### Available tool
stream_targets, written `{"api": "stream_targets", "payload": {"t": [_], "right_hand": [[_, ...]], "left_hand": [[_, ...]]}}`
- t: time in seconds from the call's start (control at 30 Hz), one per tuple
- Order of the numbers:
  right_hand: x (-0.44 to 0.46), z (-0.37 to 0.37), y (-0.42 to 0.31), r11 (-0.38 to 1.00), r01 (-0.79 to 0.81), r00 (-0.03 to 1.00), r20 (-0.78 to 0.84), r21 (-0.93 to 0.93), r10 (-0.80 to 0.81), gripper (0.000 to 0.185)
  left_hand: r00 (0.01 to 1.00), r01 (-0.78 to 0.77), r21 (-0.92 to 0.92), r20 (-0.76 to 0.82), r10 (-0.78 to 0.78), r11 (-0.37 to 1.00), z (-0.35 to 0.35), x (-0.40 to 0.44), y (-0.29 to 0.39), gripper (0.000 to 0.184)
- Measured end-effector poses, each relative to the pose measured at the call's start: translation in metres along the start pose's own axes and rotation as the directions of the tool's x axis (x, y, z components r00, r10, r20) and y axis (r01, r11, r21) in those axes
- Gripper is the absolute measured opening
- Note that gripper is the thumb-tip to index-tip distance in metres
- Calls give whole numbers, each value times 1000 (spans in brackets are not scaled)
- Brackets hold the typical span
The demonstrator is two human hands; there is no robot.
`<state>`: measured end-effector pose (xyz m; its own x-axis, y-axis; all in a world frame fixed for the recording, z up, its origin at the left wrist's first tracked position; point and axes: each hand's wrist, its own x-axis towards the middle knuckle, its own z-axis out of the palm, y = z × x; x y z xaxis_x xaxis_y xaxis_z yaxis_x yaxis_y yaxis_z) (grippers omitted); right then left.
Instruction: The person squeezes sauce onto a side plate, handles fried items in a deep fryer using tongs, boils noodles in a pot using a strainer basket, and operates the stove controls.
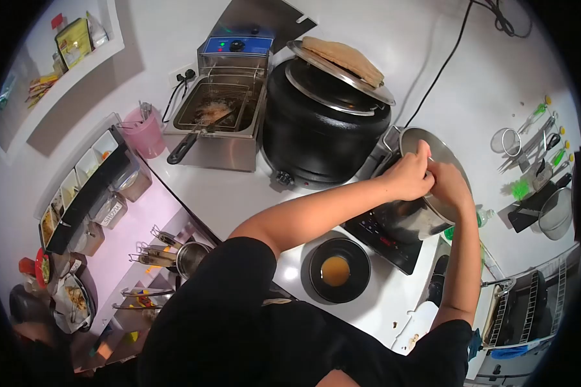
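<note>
Over the mouth of a tall steel pot, my left hand and my right hand come together, fingers curled in. Whatever they grip, if anything, is hidden by the fingers. The pot stands on a black induction cooker with a lit red display. What is inside the pot is mostly covered by my hands. A black bowl holding some brown liquid sits on the counter in front of the cooker.
Left of the pot stands a black soup kettle, its lid tilted with a brown cloth on top. Farther left, a deep fryer holds frying food and a black-handled tool. Utensils hang at right.
</note>
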<state>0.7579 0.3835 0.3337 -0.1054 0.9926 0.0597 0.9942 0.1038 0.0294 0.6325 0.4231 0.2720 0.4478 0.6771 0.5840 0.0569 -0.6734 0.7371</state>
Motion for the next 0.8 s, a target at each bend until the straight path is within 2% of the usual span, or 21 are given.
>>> {"api": "stream_targets", "payload": {"t": [0.03,0.1,0.13,0.2,0.23,0.27,0.3,0.33,0.37,0.4,0.43,0.47,0.5,0.57,0.63,0.67,0.73,0.8], "right_hand": [[-1,2,-1,1000,0,1000,1,-1,0,39],[-4,1,-9,992,-13,1000,-23,129,16,32],[-5,4,-12,991,-19,999,-23,131,22,32],[-5,9,-15,976,-29,984,-166,214,66,24],[-7,6,-20,977,-38,982,-175,212,76,24],[-11,2,-28,973,-100,974,-178,210,138,22],[-15,0,-32,965,-162,963,-180,208,200,21],[-17,11,-22,979,-101,945,-292,179,151,23],[-20,10,-23,978,-114,940,-300,174,163,23],[-22,7,-27,969,-141,939,-282,202,196,22],[-23,7,-30,958,-169,938,-262,234,229,22],[-25,9,-29,965,-160,931,-291,210,218,22],[-26,11,-29,962,-174,927,-295,213,233,22],[-29,9,-30,962,-159,922,-315,222,225,22],[-31,1,-36,942,-216,914,-286,255,287,22],[-32,-2,-38,918,-259,909,-246,301,337,23],[-34,-3,-35,883,-308,900,-193,355,391,25],[-34,-12,-42,876,-336,888,-195,345,417,25]], "left_hand": [[1000,0,-1,-1,0,1000,-6,-1,-2,35],[962,-172,-44,209,178,984,-26,-3,-1,37],[943,-168,60,302,142,984,-40,-5,2,36],[861,-376,297,462,213,878,-92,-9,18,35],[832,-436,388,517,200,812,-130,-12,35,31],[795,-489,353,557,241,798,-170,-8,46,23],[838,-389,391,527,144,834,-209,-3,55,22],[882,-272,535,472,-16,800,-251,7,58,21],[955,-68,651,262,-141,756,-286,21,44,23],[989,-87,694,146,-22,715,-324,38,18,25],[997,-74,826,73,23,559,-359,55,-19,28],[999,38,924,-23,-45,380,-388,71,-60,28],[978,121,953,-68,-196,276,-410,85,-97,23],[966,-61,980,106,-237,191,-457,110,-203,14],[947,-163,943,233,-224,291,-488,119,-266,34],[909,-147,939,252,-332,310,-495,127,-277,45],[923,-193,871,317,-219,451,-510,132,-323,41],[793,-281,903,410,-452,326,-515,145,-332,32]]}}
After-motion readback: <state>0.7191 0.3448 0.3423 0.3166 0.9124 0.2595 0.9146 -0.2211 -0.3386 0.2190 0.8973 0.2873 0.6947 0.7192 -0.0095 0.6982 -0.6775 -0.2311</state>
